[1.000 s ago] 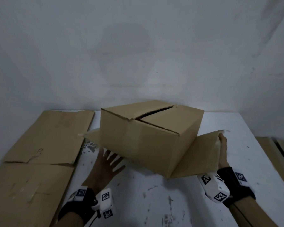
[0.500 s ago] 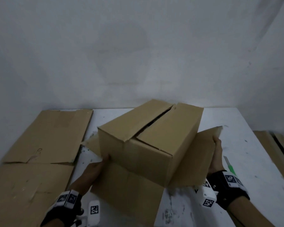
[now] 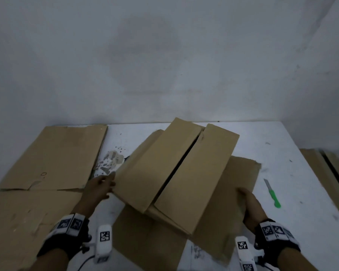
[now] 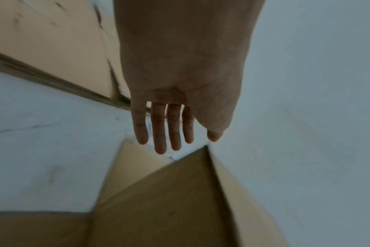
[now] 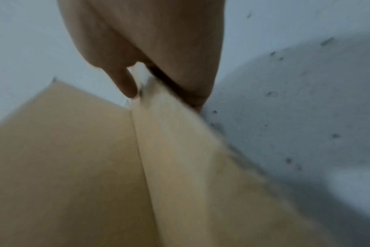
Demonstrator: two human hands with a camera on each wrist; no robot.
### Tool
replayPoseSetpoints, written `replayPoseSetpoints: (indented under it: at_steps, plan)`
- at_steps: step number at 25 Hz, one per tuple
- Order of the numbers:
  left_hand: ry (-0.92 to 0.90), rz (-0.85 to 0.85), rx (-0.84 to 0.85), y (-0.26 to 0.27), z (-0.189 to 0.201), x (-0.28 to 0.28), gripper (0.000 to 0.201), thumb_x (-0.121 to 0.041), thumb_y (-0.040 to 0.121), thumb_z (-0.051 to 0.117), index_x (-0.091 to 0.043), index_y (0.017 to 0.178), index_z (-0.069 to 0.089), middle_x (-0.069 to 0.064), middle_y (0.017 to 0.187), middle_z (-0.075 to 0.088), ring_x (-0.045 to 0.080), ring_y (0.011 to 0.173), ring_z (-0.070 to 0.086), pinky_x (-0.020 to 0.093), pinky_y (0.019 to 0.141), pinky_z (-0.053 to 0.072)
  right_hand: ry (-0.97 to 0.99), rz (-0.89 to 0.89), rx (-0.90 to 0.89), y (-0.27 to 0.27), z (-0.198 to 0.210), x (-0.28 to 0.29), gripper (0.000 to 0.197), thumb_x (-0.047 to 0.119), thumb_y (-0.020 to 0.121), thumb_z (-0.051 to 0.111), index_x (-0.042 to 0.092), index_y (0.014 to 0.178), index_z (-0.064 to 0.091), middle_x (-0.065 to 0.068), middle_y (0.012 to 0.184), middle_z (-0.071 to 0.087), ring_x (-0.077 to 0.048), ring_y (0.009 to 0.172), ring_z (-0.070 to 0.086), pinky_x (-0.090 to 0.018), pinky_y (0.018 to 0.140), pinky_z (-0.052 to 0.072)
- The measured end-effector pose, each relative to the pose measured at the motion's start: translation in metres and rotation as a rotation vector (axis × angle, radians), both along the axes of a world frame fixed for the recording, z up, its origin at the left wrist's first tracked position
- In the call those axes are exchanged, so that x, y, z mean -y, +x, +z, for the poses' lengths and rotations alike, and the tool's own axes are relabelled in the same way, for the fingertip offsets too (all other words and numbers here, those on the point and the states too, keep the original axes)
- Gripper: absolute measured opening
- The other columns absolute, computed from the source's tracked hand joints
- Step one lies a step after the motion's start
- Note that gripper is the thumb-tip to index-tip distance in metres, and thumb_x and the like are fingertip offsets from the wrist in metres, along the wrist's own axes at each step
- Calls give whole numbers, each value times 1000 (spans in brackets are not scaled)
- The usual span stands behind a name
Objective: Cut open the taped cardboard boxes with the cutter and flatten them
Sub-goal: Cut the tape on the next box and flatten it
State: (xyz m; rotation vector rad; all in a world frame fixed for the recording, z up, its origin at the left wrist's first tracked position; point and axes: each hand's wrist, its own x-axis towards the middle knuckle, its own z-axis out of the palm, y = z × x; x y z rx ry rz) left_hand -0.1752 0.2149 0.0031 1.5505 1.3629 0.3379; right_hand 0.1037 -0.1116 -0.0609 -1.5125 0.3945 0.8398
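Cardboard box (image 3: 176, 173) lay half-collapsed mid-desk, ready to be flattened; left hand (image 3: 100, 189) touched its left edge with straight fingers, right hand (image 3: 248, 204) pinched its right flap, cutter (image 3: 272, 193) set aside just beyond.

Both hands out, near edge of scene.
Left hand (image 3: 98, 189) reached forward from near left, fingers (image 4: 158, 128) straight and slightly spread, thumb alongside, wrist strapped in a black band. Right hand (image 3: 249, 206) extended from near right, thumb (image 5: 125, 81) and fingers pinched on a cardboard flap (image 3: 241, 173); wrist likewise banded.
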Motion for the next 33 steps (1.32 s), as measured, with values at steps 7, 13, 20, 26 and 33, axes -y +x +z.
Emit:
replayPoseSetpoints:
  at_steps: [7,13,20,26,33]
  plan:
    - [292,-643,-211,97,29,8,75,-59,79,74,-35,143,45,-8,145,42,18,135,40,40,111,36,-229,24,87,19,-29,6,46,19,87,71,-1,126,58,-21,112,68,-41,100,64,-55,94,53]
    - [315,-771,-416,141,17,26,115,-86,59,67,-51,153,11,-4,167,-4,21,153,5,56,121,14,-475,46,215,25,8,-21,72,32,83,73,0,141,44,-24,135,53,-42,121,51,-44,97,47]
    - [278,-810,-428,146,24,25,119,-77,58,76,-53,152,8,-4,166,-6,27,153,7,54,120,21,-367,247,937,2,66,-68,49,24,91,66,24,138,55,-11,145,45,-31,138,35,-43,112,31]
    - [288,-838,-371,145,41,20,109,-62,68,80,-46,155,16,-1,166,11,23,150,18,40,117,23,-557,1317,1375,-18,72,-113,36,40,101,40,27,133,52,-5,147,38,-29,139,24,-65,113,16]
    - [21,-844,-204,136,69,-15,109,-75,53,73,-51,150,29,0,157,33,29,136,38,48,106,41,-405,1275,1530,3,103,-113,42,57,94,36,32,119,58,-5,148,42,-32,147,21,-70,113,14]
